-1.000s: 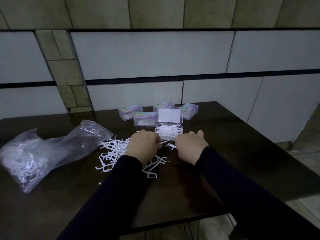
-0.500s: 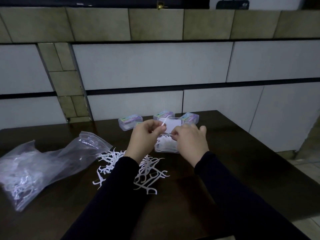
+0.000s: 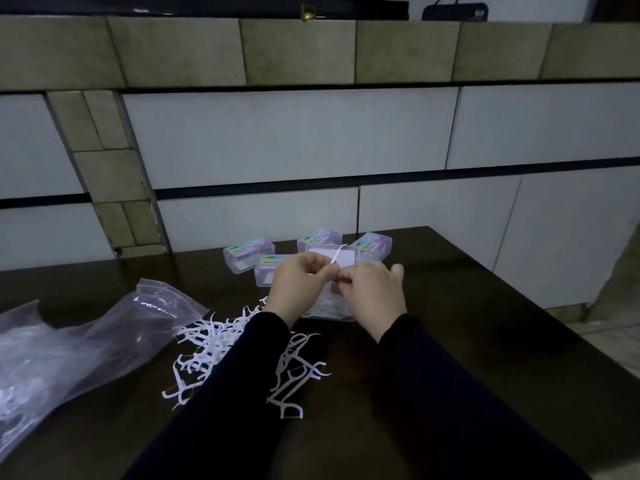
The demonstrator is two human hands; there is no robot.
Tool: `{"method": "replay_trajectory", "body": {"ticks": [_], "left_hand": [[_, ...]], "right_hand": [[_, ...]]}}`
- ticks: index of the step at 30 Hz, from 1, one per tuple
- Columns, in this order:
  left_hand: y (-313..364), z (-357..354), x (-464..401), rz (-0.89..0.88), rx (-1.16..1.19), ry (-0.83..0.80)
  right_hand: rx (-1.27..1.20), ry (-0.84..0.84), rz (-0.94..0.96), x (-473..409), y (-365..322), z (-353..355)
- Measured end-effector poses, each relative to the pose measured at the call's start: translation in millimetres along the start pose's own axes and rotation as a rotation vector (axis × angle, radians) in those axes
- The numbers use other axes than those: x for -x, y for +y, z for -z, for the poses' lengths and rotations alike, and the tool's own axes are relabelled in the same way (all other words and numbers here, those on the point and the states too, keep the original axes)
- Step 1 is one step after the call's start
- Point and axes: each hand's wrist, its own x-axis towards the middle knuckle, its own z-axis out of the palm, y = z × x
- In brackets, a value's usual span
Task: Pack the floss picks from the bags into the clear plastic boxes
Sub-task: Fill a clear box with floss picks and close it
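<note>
My left hand (image 3: 299,284) and my right hand (image 3: 372,294) meet above the open clear plastic box (image 3: 329,311). Between their fingertips they pinch a white floss pick (image 3: 336,259), its pointed end sticking up to the right. The box holds several picks and is mostly hidden under my hands; its raised lid (image 3: 341,259) shows behind them. A loose pile of white floss picks (image 3: 221,344) lies on the dark table (image 3: 467,323) under my left forearm. A clear plastic bag (image 3: 69,344) with more picks lies at the left.
Several closed clear boxes with coloured labels stand behind the open one: one at the left (image 3: 247,254), one in front of it (image 3: 268,273), one in the middle (image 3: 318,239) and one at the right (image 3: 372,245). A tiled wall rises just past the table's far edge.
Both hands rose from the pile on the table to above the open box, carrying a floss pick. The camera tilted upward, showing more wall.
</note>
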Motion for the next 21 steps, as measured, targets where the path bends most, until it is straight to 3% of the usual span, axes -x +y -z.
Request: {"method": "replay_trajectory", "body": {"ticks": [13, 21], "left_hand": [[-2.1, 3.4, 4.7, 0.050, 0.212, -0.031], [-1.9, 13.8, 4.1, -0.009, -0.095, -0.056]], "right_hand": [[-0.111, -0.023, -0.103, 7.3, 22.0, 2.4], [-0.166, -0.073, -0.082, 11.9, 21.1, 2.4]]}}
